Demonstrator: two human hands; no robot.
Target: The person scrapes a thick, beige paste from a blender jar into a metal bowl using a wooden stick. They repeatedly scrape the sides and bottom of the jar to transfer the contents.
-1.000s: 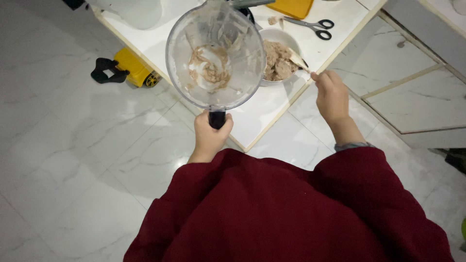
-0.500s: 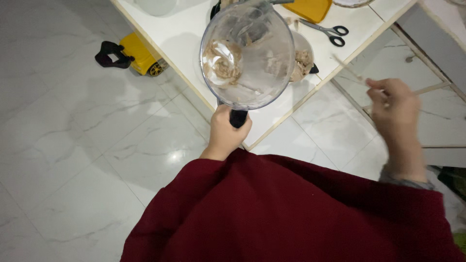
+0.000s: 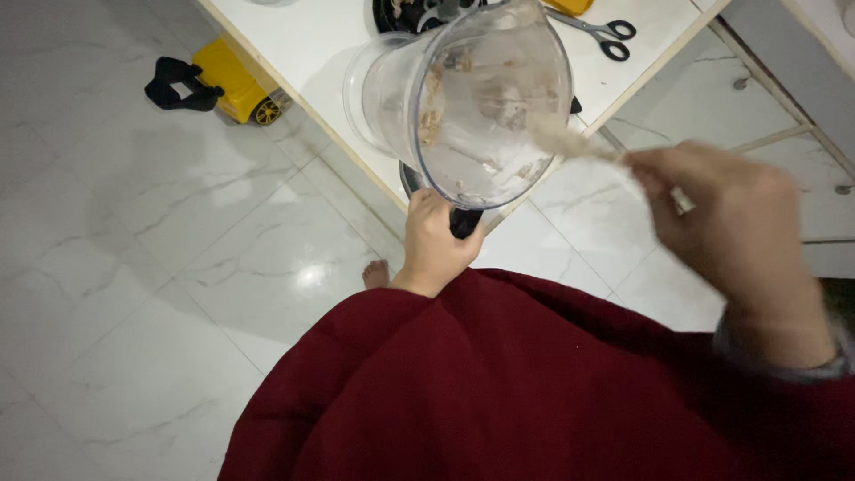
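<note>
My left hand (image 3: 436,242) grips the black handle of a clear plastic blender jar (image 3: 472,98), held tilted over the edge of a white table (image 3: 312,53). Brown paste smears the jar's inside walls. My right hand (image 3: 735,227) is raised to the right of the jar and holds a thin utensil (image 3: 579,145), blurred by motion, whose paste-coated tip reaches the jar's rim. The bowl seen earlier is hidden behind the jar.
Black-handled scissors (image 3: 601,31) and a yellow object (image 3: 570,5) lie on the table's far side. A yellow toy car (image 3: 223,80) with a black part sits on the white marble floor at left. My bare foot (image 3: 376,273) shows below the table edge.
My right hand left the bowl, swung out to the right, then rose toward the jar's rim with the utensil. The jar tilted more and now covers the bowl.
</note>
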